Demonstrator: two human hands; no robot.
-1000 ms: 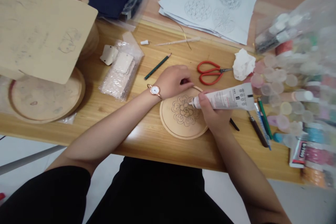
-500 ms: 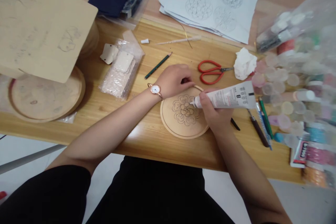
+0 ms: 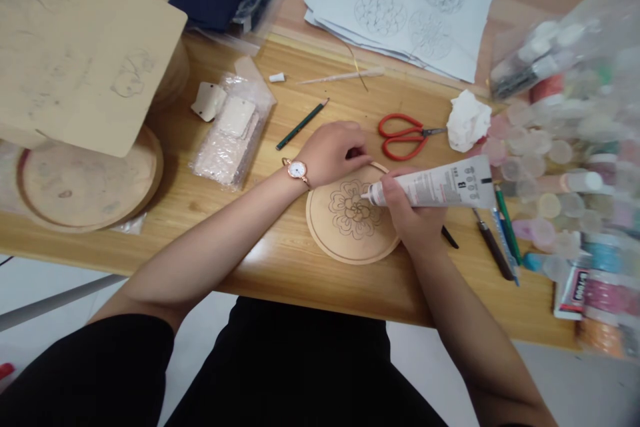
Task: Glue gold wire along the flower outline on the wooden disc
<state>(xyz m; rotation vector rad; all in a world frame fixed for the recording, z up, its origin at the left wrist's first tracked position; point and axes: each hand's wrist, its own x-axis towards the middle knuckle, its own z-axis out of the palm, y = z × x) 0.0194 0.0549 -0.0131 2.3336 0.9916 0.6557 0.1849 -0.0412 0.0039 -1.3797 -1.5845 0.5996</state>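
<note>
A round wooden disc (image 3: 320, 233) with a flower drawn in dark lines lies flat on the table. My left hand (image 3: 336, 150), with a watch at the wrist, is at the disc's upper left rim, its fingers curled and its thumb along the edge. Wrapped round a white and grey squeeze tube (image 3: 440, 185), my right hand (image 3: 413, 217) tilts it so that the narrow nozzle points left. The nozzle tip is over the drawn flower's centre; whether it touches the wood I cannot tell. The right hand's lower side is by the disc's right rim.
Beyond the disc lie red-handled scissors (image 3: 404, 136), a dark green pencil (image 3: 303, 125), a small white cap (image 3: 277, 77) and crumpled tissue (image 3: 467, 121). Many small jars (image 3: 550, 207) crowd the right side. Printed sheets (image 3: 400, 13) lie at the back, a cardboard box (image 3: 90, 47) at left.
The tube and its nozzle have shifted very slightly over the flower's centre. My left hand keeps its place on the rim, and the view has moved a trifle.
</note>
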